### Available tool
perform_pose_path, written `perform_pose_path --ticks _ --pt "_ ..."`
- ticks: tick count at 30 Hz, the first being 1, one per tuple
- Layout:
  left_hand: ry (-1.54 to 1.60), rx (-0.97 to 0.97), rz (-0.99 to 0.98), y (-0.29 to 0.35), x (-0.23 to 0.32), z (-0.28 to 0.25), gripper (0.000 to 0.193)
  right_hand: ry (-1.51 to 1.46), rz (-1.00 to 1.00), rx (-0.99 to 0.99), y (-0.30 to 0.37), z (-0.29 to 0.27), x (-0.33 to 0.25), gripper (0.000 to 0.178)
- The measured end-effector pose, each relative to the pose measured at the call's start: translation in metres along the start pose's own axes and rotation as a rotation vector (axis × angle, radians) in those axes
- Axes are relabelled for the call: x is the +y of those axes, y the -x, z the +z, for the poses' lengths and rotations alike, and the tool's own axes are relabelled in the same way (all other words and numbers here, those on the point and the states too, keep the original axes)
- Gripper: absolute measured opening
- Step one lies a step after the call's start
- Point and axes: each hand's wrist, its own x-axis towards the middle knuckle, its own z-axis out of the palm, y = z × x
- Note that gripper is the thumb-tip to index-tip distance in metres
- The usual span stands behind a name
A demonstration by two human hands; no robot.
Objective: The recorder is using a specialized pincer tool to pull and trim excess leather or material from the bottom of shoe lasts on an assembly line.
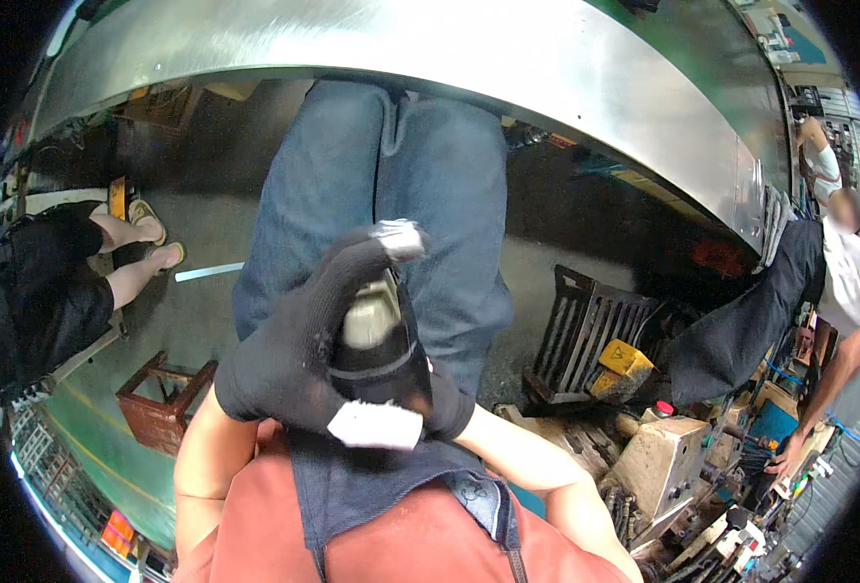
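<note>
Both my hands wear black knit gloves with white wrapping on some fingertips. My left hand (289,335) is curved around a dark item (391,374) in front of my belly, with one white tip above it and another below. A pale, shiny piece (371,319) shows at the item's upper end; I cannot tell if it is part of the item or a wrapped finger. My right hand (446,403) is against the item's right side, its fingers mostly hidden. Motion blurs the hands slightly.
Ahead runs a metal-topped bench (469,39). A brown stool (166,398) and a seated person's legs (124,243) are left. To the right are a dark slatted chair (585,335), a yellow pedal (622,367), a beige machine (658,462) and another person (845,272).
</note>
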Motion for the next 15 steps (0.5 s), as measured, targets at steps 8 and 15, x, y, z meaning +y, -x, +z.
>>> perform_pose_path --ticks 8,15 --pt "0.298 0.105 -0.207 0.017 -0.051 0.011 0.083 0.747 -0.369 0.071 0.019 -0.009 0.087 0.053" --pt "0.562 0.157 -0.162 -0.011 -0.136 -0.018 0.064 0.668 -0.174 0.264 -0.006 -0.008 -0.161 0.032"
